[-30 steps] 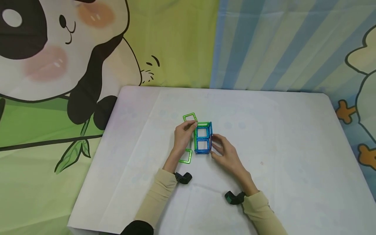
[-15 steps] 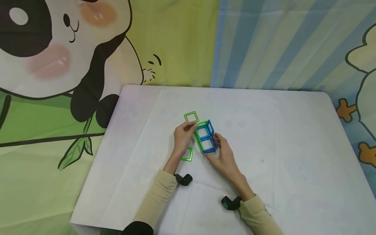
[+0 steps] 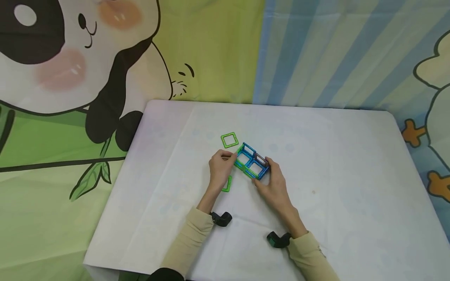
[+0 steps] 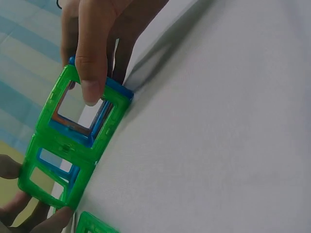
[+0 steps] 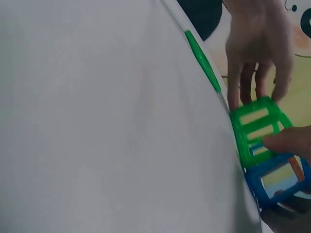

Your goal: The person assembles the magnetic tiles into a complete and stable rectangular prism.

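A small box of see-through square magnetic tiles (image 3: 250, 161) lies slantwise between my hands, its far end to the left. Two joined green tiles (image 4: 65, 150) form one long side; the others are blue, with one brownish tile (image 3: 261, 158) on the right. At the far left corner, my left hand (image 3: 220, 168) pinches the box's edge. Curled round the opposite end is my right hand (image 3: 275, 191), its thumb (image 4: 92, 73) over a green tile. One loose green tile (image 3: 229, 139) lies beyond my left hand; another (image 3: 228, 184) is partly hidden beside it.
All of this is on a white-covered table (image 3: 351, 175). A printed cloth backdrop (image 3: 218, 50) hangs behind its far edge. Black wrist cameras (image 3: 221, 219) sit on both wrists.
The tile box has turned counterclockwise, its near end swinging right with my right hand. The far loose tile now shows fully, while my left hand covers more of the near one.
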`<state>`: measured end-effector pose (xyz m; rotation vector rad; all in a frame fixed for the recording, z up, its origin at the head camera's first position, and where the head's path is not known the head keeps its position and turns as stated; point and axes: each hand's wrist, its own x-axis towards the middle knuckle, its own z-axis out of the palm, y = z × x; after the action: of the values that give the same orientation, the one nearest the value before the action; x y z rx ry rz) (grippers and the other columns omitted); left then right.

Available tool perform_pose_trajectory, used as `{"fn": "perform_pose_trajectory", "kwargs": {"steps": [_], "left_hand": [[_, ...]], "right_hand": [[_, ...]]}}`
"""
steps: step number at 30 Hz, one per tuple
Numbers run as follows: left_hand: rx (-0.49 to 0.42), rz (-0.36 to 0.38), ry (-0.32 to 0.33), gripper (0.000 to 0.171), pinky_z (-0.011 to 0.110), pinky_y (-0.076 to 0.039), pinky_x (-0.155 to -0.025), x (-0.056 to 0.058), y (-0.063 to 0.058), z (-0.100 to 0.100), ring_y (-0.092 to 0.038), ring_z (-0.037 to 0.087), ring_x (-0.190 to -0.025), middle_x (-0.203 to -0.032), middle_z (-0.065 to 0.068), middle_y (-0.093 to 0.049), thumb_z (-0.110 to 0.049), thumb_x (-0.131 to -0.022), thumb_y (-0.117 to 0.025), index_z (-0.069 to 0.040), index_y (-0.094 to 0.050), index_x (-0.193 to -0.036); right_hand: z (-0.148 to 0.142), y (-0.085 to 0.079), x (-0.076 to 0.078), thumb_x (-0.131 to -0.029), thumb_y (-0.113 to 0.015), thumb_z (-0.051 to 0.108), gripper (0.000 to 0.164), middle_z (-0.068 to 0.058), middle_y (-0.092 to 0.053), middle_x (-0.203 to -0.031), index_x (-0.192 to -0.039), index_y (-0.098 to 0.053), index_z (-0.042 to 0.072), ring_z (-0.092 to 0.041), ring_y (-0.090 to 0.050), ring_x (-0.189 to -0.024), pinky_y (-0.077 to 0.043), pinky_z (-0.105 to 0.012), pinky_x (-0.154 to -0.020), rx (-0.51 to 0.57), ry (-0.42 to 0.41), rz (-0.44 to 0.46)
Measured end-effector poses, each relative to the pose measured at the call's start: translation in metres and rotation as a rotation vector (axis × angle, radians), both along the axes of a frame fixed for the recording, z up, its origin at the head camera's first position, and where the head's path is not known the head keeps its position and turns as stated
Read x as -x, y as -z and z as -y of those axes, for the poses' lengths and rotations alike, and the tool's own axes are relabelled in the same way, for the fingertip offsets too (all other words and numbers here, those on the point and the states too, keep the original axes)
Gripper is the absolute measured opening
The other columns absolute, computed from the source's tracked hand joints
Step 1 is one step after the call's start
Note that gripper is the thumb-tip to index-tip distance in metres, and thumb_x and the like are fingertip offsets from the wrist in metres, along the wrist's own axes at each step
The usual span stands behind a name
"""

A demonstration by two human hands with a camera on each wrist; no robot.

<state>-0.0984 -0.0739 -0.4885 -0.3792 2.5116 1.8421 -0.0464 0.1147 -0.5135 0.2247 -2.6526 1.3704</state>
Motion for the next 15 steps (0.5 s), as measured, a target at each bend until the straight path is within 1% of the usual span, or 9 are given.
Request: {"fn": "perform_pose_trajectory", "kwargs": {"steps": [4,8,10,15], "left_hand": [[0.019,0.016,-0.001,0.023,0.026,-0.053,-0.065,-0.003,-0.001,-0.001,-0.070,0.019,-0.081,-0.092,0.010,-0.074,-0.026,-0.095,-0.072,-0.004,-0.071,-0.101],[0.026,0.033,-0.003,0.021,0.025,-0.053,-0.066,-0.005,-0.004,-0.002,-0.069,0.019,-0.083,-0.093,0.009,-0.074,-0.025,-0.095,-0.073,-0.005,-0.071,-0.101],[0.033,0.035,-0.001,0.021,0.026,-0.053,-0.068,-0.006,-0.006,-0.003,-0.068,0.019,-0.084,-0.094,0.009,-0.073,-0.024,-0.095,-0.072,-0.005,-0.072,-0.102],[0.053,0.043,0.015,0.021,0.027,-0.051,-0.068,-0.008,-0.008,-0.004,-0.066,0.020,-0.085,-0.096,0.009,-0.073,-0.022,-0.095,-0.070,-0.003,-0.074,-0.103]], "right_hand": [[-0.015,-0.001,0.008,-0.081,-0.085,0.005,0.085,-0.025,-0.050,-0.148,-0.151,-0.038,-0.003,-0.041,-0.053,-0.136,-0.044,-0.050,-0.114,0.011,-0.023,0.054],[-0.028,-0.004,0.017,-0.081,-0.087,0.006,0.083,-0.024,-0.051,-0.149,-0.151,-0.041,-0.001,-0.042,-0.056,-0.134,-0.045,-0.047,-0.113,0.035,-0.071,0.102],[-0.032,-0.005,0.021,-0.082,-0.087,0.008,0.082,-0.023,-0.050,-0.151,-0.151,-0.042,0.001,-0.042,-0.055,-0.135,-0.044,-0.046,-0.113,0.041,-0.091,0.131],[-0.041,-0.005,0.033,-0.085,-0.086,0.015,0.082,-0.022,-0.049,-0.154,-0.154,-0.042,0.008,-0.039,-0.053,-0.138,-0.041,-0.048,-0.116,0.037,-0.123,0.204]]}}
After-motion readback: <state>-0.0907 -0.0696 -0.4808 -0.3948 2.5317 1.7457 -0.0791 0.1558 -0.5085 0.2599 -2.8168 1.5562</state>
